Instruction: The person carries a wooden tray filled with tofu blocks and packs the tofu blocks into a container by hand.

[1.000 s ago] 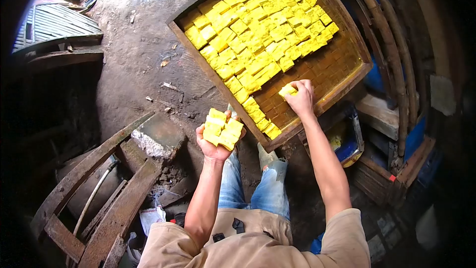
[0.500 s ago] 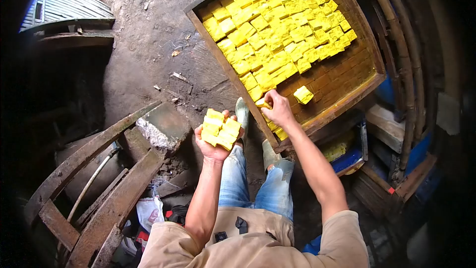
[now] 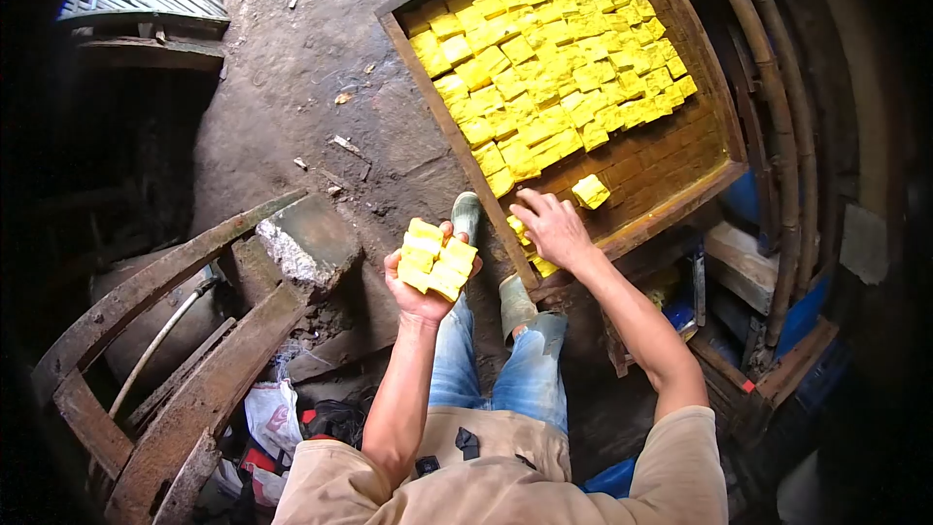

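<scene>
My left hand [image 3: 420, 294] is palm up, its fingers curled around a small stack of yellow tofu pieces [image 3: 434, 259]. My right hand [image 3: 556, 230] is over the near left corner of a wooden tray [image 3: 671, 196], its fingers apart with nothing visibly between them. Under and beside it, several tofu pieces in the near corner [image 3: 542, 264] are partly hidden by the hand. One single tofu piece [image 3: 591, 192] lies apart on the tray's brown slatted bottom, just beyond the right hand. Close rows of yellow tofu [image 3: 544, 68] cover the far part.
Rusty curved beams [image 3: 209, 369] and a concrete block [image 3: 309, 243] stand at my left. Bamboo poles [image 3: 777, 87] and stacked wooden frames [image 3: 743, 258] are on the right. My boots [image 3: 517, 303] stand on the dark dirt floor [image 3: 292, 126] by the tray.
The right hand, earlier pinching a tofu piece at the tray's left edge, has opened and shifted slightly toward me. The left hand still holds its stack. The view has shifted slightly.
</scene>
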The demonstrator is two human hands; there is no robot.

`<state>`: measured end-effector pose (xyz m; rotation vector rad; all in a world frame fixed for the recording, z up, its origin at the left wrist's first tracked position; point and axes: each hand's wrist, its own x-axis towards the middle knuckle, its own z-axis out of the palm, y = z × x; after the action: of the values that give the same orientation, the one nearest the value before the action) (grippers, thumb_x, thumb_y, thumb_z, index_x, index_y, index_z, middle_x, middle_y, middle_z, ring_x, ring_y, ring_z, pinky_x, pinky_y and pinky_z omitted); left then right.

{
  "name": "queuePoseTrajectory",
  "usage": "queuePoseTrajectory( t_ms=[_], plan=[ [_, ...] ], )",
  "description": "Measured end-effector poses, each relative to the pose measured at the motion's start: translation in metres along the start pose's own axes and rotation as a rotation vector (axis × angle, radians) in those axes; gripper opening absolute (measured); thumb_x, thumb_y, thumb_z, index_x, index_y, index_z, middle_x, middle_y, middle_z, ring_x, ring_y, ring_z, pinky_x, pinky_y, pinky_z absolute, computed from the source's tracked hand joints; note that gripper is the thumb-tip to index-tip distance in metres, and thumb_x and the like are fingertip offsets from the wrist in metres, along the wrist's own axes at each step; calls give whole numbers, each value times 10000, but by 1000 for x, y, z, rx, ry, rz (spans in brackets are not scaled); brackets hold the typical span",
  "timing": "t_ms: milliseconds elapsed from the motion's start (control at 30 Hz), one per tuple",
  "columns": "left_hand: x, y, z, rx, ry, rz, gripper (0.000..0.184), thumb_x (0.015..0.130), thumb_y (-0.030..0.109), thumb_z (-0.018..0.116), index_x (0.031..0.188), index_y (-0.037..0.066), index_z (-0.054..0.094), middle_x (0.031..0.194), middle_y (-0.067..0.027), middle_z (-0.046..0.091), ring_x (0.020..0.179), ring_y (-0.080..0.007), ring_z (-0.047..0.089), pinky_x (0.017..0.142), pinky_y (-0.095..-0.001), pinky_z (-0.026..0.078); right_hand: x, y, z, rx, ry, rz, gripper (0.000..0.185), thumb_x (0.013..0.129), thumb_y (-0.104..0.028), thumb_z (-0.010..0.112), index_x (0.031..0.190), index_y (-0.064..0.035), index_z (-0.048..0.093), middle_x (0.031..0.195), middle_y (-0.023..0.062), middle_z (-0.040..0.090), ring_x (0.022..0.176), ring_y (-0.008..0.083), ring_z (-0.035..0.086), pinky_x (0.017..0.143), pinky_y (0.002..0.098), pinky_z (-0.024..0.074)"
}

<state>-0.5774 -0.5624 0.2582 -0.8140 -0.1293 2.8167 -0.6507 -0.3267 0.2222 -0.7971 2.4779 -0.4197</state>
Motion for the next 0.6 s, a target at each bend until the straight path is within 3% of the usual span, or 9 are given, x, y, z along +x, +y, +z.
queuePoseTrajectory(
  t_ms=[100,133,233,300,333,367,467,533,600],
  plan=[
    [-2,-3,-3,74,-2,-4,531,760,471,643,1232,232,594,1241,-90,546,1178,-340,487,926,-568,420,-12,3,23,-229,78,-184,366,865,-163,538,1209,-48,586,1470,106,434,1296,269,457,977,384,430],
    [-3,-5,-3,75,9,-2,529,760,470,643,1231,232,594,1238,-90,547,1175,-340,488,923,-564,421,-14,1,26,-158,116,-172,366,837,-135,574,1191,-47,587,1383,114,518,1295,260,460,972,384,431],
    [-3,-10,-1,84,40,0,521,758,462,646,1224,235,596,1225,-90,550,1161,-339,490,915,-560,422,-8,7,18,166,-109,-17,436,745,-89,660,1169,-26,579,1274,106,577,1218,279,516,956,381,452],
    [-2,-14,2,6,-9,-25,643,742,474,634,1268,112,556,1256,-129,553,1176,-358,503,944,-597,422,-6,13,11,405,-78,66,484,706,-38,679,1173,10,560,1190,93,612,1138,277,574,930,364,482],
    [-1,-15,3,-35,-32,-34,708,735,481,628,1290,51,537,1271,-148,554,1184,-368,510,958,-616,422,-11,17,5,551,34,163,456,710,-41,670,1152,17,572,1142,101,629,1078,264,598,894,359,496],
    [-1,-15,3,70,22,-31,535,758,467,625,1232,221,593,1231,-106,548,1174,-361,497,915,-601,424,-21,22,-2,698,143,260,429,714,-44,661,1131,24,583,1094,109,646,1018,252,622,858,355,510],
    [2,-17,6,163,52,-94,573,773,477,574,1260,175,576,1248,-129,542,1192,-379,491,920,-640,430,-49,47,-12,1199,493,547,380,746,-38,628,1114,53,601,994,104,677,904,177,655,793,315,533],
    [5,-18,-6,173,79,-142,624,805,471,501,1320,119,525,1264,-174,534,1190,-403,502,928,-656,436,-54,59,-29,1243,577,583,381,750,-41,637,1117,56,615,1022,91,669,942,149,639,829,300,522],
    [9,-25,-9,147,136,-191,642,817,463,479,1343,97,500,1269,-194,536,1186,-411,512,931,-651,440,-49,78,-12,939,590,572,362,748,-67,647,1097,28,643,985,121,662,940,206,644,848,330,509]
  ],
)
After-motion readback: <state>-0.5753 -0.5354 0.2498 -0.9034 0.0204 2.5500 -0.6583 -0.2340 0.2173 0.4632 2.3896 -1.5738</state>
